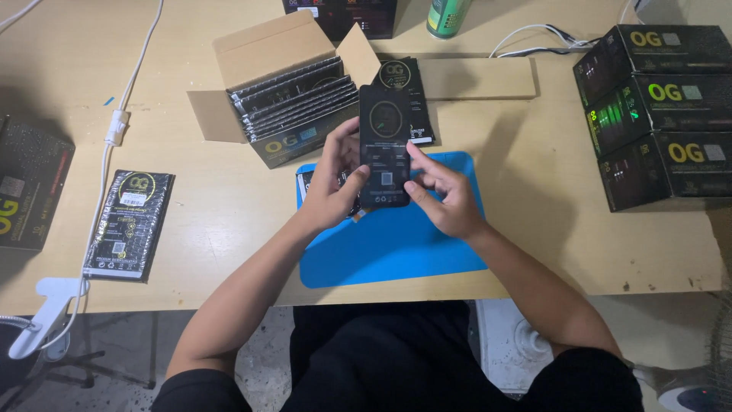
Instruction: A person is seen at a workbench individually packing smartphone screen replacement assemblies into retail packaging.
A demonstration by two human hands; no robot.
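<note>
The left hand (332, 187) is gripping a flat black packet (385, 145) along its left edge, fingers curled behind and thumb on the front, holding it upright above the blue mat (427, 244). The right hand (442, 194) is half open, its fingertips (415, 152) touching the packet's right edge and lower corner rather than clamping it. So the packet is hanging between both hands, over the upper part of the mat.

Just behind the packet, at about twelve o'clock, a second black packet (408, 84) is lying flat on the wooden table (229, 221). At eleven o'clock an open cardboard carton (286, 95) is sitting full of similar packets standing on edge. At nine o'clock a lone packet (130, 225) is lying beside a white cable (114, 130), with a dark box (27, 191) farther out at the table edge. At two to three o'clock, stacked black boxes (659, 114) are standing well apart from the hands.

Since the right hand is only pinching lightly, the packet could slip or twist out and drop onto the mat. Something dark is peeking out under the left hand; I cannot tell what it is, and it could get knocked.
</note>
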